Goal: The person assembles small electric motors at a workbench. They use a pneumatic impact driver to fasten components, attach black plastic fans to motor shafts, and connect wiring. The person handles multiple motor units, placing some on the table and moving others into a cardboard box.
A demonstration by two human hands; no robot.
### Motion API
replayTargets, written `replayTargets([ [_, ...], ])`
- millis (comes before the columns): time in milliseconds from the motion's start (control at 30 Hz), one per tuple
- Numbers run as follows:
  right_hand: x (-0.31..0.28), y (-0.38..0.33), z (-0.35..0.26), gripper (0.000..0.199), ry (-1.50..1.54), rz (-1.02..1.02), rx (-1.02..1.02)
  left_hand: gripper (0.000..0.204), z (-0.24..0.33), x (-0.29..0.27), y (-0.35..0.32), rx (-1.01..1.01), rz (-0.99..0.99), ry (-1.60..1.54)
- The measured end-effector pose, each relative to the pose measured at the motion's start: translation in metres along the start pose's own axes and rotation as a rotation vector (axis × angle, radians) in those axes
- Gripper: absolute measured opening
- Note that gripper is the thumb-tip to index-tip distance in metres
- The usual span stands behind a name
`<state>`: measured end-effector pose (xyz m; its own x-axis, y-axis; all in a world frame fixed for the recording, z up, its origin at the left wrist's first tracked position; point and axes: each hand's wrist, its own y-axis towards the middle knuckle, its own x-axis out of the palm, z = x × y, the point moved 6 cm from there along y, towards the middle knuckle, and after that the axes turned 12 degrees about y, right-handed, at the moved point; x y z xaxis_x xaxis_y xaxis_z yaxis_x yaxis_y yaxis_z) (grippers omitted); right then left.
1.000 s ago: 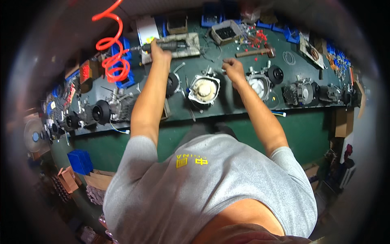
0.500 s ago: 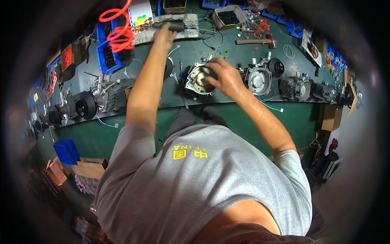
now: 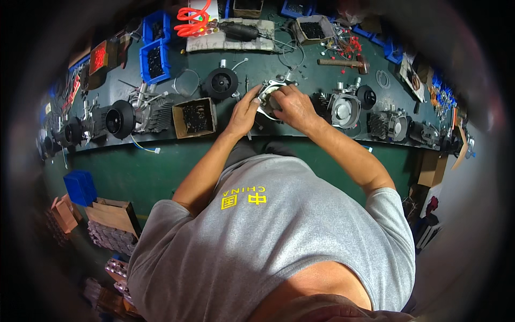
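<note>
A round cast metal housing [image 3: 266, 109] sits on the green bench in front of me, its open side up. My left hand [image 3: 245, 112] grips its left rim, thumb and fingers against the edge. Over the right part of the opening is my right hand [image 3: 295, 107]; its fingers are curled down into the housing and their tips are hidden. Whatever they pinch cannot be made out. Beyond the housing, a dark power screwdriver [image 3: 240, 31] lies on a pale pad [image 3: 214, 44], with a red coiled hose [image 3: 192, 24] at its left end.
A black fan wheel [image 3: 221, 82] and a box of dark screws [image 3: 195, 118] stand left of my hands. Similar housings [image 3: 343, 109] line the bench on both sides. Blue bins [image 3: 154, 61] sit at the far left; a hammer [image 3: 343, 63] lies at the far right.
My left hand has left the power screwdriver on the pad and come back to the housing's left rim. My right hand has stayed at the housing, its fingers now curled further in.
</note>
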<state>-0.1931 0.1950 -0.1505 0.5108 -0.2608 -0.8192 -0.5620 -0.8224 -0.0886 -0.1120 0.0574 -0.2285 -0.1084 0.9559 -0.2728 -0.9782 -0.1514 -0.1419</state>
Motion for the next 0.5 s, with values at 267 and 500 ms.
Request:
replayTargets([
  [267,0.002,-0.007,0.003,0.051,0.01,0.035,0.001,0.041,-0.004,-0.003,-0.002,-0.003,0.087,0.032],
  [500,0.002,-0.011,0.004,0.051,0.017,0.068,0.019,0.044,-0.006,-0.003,0.018,-0.08,0.041,-0.005],
])
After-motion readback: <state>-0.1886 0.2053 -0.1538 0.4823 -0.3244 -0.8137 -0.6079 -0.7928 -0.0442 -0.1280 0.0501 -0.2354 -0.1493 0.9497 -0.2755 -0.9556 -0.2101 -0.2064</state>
